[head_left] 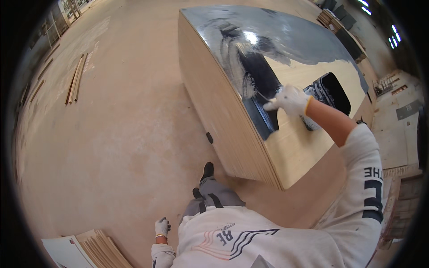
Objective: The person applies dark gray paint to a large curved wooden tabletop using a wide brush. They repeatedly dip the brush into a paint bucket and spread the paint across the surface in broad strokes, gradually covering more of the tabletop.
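Note:
My right hand [288, 99], in a white glove with a yellow cuff, grips a paint roller [262, 95] by its handle. The roller's thin metal rod shows, while its head blurs into the wet dark streaks near the left edge of the stack. Dark glossy paint [308, 42] covers the far part of the top wooden sheet [304, 154]; bare pale wood shows on the near and right parts. Just beyond my right wrist stands a black, paint-smeared bucket [336, 91]. Hanging low by my side, my left hand [162, 227] is gloved and empty, its fingers loosely bent.
The tall stack of wooden sheets [232, 120] stands in front of me, slightly to the right. Long wooden strips [76, 79] lie on the floor at far left. More boards [100, 250] lean at lower left, and dark panels [351, 42] are piled at far right.

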Demonstrator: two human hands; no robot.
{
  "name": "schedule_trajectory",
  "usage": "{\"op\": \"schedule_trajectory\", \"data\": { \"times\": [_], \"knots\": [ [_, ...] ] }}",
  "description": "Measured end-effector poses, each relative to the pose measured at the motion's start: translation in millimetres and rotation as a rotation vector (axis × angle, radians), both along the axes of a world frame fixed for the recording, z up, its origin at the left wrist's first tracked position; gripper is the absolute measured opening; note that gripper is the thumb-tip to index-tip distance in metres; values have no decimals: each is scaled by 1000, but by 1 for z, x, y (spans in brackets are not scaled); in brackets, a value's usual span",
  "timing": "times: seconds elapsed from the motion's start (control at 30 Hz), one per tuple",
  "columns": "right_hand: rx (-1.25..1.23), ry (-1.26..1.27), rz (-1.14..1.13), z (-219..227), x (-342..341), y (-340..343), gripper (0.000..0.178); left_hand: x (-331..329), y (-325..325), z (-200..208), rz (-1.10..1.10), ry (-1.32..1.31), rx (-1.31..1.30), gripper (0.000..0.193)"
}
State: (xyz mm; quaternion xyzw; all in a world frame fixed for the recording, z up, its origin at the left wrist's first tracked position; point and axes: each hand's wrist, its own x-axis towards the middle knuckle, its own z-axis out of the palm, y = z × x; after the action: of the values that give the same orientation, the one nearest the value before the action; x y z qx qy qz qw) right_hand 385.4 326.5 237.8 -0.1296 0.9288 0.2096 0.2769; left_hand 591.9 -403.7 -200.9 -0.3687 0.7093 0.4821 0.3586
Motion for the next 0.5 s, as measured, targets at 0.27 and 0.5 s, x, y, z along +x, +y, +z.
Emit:
{"op": "schedule_trajectory", "data": {
  "times": [0.27,0.5],
  "knots": [
    [-60,148,80,-19,-54,-6,63,0,-12,3,30,73,-19,38],
    [22,-89,-5,0,125,-24,61,11,2,-14,29,40,72,40]
  ]
}}
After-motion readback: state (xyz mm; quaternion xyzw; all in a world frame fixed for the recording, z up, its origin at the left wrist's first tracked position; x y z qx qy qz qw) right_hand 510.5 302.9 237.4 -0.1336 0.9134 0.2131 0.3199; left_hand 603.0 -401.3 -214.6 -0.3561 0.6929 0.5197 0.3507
